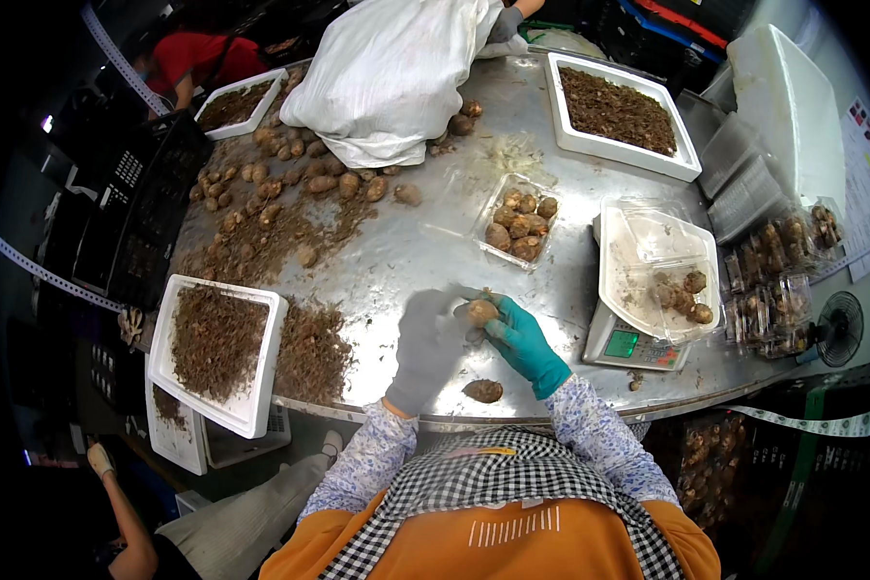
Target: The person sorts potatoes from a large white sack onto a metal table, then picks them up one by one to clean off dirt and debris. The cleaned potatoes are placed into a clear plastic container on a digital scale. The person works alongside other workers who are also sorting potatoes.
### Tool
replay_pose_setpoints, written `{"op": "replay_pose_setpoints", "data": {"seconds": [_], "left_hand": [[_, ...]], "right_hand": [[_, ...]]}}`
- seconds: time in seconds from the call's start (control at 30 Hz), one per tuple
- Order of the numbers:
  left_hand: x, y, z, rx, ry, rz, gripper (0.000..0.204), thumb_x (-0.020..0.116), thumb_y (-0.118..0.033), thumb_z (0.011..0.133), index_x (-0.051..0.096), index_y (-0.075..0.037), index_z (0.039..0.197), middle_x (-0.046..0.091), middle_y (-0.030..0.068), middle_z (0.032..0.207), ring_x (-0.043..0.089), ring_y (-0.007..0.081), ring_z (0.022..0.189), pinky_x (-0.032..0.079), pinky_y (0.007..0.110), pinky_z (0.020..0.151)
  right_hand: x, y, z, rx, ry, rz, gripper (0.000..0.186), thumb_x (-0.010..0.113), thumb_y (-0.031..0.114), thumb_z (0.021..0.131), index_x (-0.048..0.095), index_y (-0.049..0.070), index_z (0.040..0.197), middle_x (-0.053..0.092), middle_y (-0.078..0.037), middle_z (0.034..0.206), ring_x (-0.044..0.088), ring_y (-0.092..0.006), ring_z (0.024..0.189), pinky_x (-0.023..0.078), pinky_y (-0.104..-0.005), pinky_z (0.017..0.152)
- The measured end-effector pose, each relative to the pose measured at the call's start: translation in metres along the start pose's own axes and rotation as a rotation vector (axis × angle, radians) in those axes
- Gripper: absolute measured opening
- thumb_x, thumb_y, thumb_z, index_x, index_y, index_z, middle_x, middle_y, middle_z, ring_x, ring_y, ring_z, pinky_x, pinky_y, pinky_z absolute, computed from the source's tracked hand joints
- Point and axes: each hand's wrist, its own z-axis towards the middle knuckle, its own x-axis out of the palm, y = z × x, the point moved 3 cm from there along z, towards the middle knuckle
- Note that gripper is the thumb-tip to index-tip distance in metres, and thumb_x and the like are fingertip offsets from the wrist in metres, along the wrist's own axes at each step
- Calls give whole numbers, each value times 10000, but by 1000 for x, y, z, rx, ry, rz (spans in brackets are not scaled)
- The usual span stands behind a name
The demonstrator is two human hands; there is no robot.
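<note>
Two gloved hands meet over the near middle of the steel desk in our head view. Our left hand, in a grey glove, and our right hand, in a teal glove, both close their fingers on one small brown tuber, held just above the desk. Another tuber lies near the desk's near edge, below the hands. Farther off sits a clear punnet filled with tubers. To the right we see a scale bearing an open clear tray. At near left, a white tray holds brown peelings.
</note>
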Motion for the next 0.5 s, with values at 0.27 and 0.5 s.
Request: {"op": "replay_pose_setpoints", "data": {"seconds": [0.27, 0.5], "left_hand": [[39, 50, 59, 47, 58, 162, 242, 579, -57, 790, 627, -63, 1027, 570, 152, 1150, 514, 300, 1112, 395, 393, 956], [111, 75, 101, 314, 285, 586, 224, 582, -100, 762, 629, -104, 981, 519, 153, 1141, 453, 365, 1111, 318, 508, 981]], "right_hand": [[-33, 68, -37, -297, -302, -599, 536, 668, 234, 860, 446, 7, 1292, 525, -153, 1268, 564, -239, 1099, 497, -362, 940], [-130, 180, -119, -632, -1225, -648, 446, 600, 174, 913, 470, -12, 1296, 541, -113, 1247, 518, -206, 1143, 422, -356, 982]]}}
